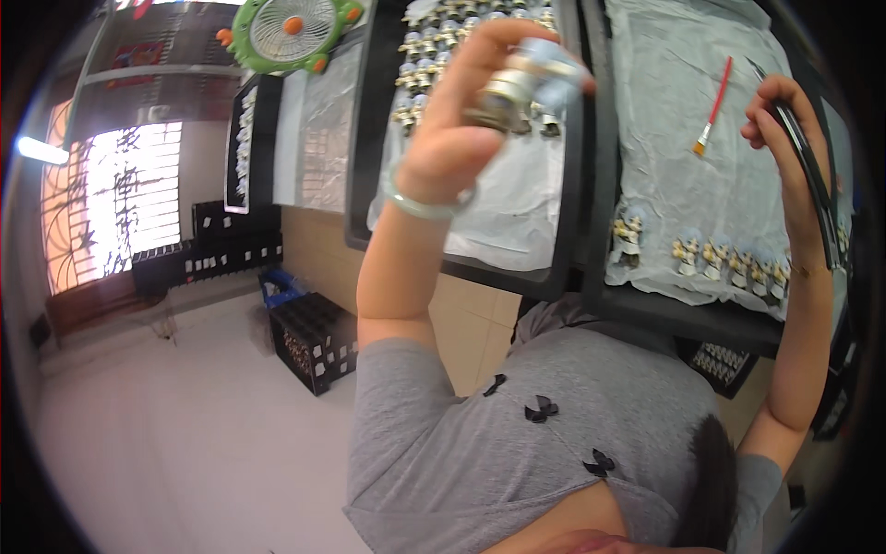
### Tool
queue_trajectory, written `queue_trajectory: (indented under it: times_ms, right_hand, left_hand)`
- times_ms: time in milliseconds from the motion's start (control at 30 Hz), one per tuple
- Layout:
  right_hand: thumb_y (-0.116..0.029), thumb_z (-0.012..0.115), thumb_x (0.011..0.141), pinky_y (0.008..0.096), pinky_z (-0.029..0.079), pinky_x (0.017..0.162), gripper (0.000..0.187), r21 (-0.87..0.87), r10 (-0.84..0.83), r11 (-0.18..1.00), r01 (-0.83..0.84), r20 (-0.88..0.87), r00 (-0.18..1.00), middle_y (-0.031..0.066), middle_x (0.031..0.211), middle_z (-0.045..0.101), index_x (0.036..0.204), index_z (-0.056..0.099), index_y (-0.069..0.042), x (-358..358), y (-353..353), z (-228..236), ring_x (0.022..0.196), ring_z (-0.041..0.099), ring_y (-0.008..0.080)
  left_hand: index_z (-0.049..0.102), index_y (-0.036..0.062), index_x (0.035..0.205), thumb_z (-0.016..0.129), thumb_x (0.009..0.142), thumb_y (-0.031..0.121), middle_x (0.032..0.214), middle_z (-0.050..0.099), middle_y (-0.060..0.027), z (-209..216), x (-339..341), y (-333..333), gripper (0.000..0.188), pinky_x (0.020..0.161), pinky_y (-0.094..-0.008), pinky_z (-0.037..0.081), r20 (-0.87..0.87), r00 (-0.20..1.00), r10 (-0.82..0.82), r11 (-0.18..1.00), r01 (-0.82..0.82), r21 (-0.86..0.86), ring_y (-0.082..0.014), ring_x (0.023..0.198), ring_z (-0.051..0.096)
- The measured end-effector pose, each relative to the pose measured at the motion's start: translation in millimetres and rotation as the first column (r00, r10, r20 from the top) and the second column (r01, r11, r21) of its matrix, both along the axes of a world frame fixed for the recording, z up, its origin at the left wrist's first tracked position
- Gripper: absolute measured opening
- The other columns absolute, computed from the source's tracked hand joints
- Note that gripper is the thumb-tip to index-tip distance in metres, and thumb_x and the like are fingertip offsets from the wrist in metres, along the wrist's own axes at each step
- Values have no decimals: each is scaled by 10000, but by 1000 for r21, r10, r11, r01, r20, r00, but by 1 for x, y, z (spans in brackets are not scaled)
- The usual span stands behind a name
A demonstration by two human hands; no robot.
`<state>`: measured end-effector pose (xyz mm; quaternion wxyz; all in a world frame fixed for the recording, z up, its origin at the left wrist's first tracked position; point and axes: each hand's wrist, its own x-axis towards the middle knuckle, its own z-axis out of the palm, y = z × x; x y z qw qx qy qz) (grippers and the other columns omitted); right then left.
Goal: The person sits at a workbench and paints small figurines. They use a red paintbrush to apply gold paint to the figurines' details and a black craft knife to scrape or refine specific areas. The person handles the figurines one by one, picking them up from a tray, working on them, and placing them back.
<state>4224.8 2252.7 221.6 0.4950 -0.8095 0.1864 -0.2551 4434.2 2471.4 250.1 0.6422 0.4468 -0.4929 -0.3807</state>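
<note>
My left hand [452, 120] is raised over the left tray, its fingers closed around a small figurine [517, 88]. Motion blurs the figurine; pale blue, white and dark brown parts show. Above the right edge of the right tray, my right hand [789, 125] is closed on a long, thin dark tool [801, 152]. It has a pointed tip and runs back along the wrist; its exact kind is unclear. A red-handled paintbrush [712, 106] lies on the right tray's paper, to the left of that hand. One figurine [629, 235] stands at this tray's near left corner.
Rows of similar figurines [420, 69] stand on the paper-lined left tray [360, 185]. Several more figurines [715, 258] line the near edge of the right tray [664, 323]. A green fan [293, 26] is at the far left. Black crates [314, 342] stand on the floor.
</note>
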Motion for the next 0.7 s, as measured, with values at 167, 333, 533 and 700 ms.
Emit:
queue_trajectory:
  times_ms: [167, 333, 533, 700]
  right_hand:
    - [-160, 475, 859, 210, 419, 717, 241, -7, -20, 1000, 20, 13, 1000, 11, 852, 535, 1062, 501, -32, 0, -3, 0, 774, 535, 66]
    - [-173, 470, 865, 210, 417, 719, 247, -27, 14, 1000, -13, 19, 1000, 11, 861, 532, 1064, 497, -29, -6, -6, -2, 784, 532, 66]
    - [-168, 472, 863, 201, 412, 713, 236, 8, 34, 999, -34, 17, 999, 6, 847, 531, 1054, 500, -32, -2, -3, -2, 770, 531, 64]
    - [-159, 456, 860, 204, 391, 709, 212, 2, 12, 1000, -12, 20, 1000, 3, 840, 511, 1033, 490, -42, 0, -1, 2, 764, 509, 66]
  left_hand:
    - [347, 42, 1169, 649, 598, 143, 1136, 491, -170, 0, 79, 84, 654, 924, -341, 351, 465, 857, 223, 853, -402, 332, -236, 1065, 474]
    - [501, 125, 1065, 712, 504, 145, 1070, 476, -49, -39, 82, 129, 600, 955, -384, 246, 953, 93, -290, 597, -761, 256, -249, 1073, 382]
    - [509, 174, 1079, 723, 495, 162, 1066, 455, -35, -58, 85, 138, 622, 998, -503, 145, 905, -30, -424, 557, -797, 235, -244, 1113, 338]
    - [471, 177, 1113, 756, 476, 185, 1109, 418, -31, -68, 95, 141, 698, 992, -581, 110, 858, -152, -490, 529, -835, 154, -237, 1113, 338]
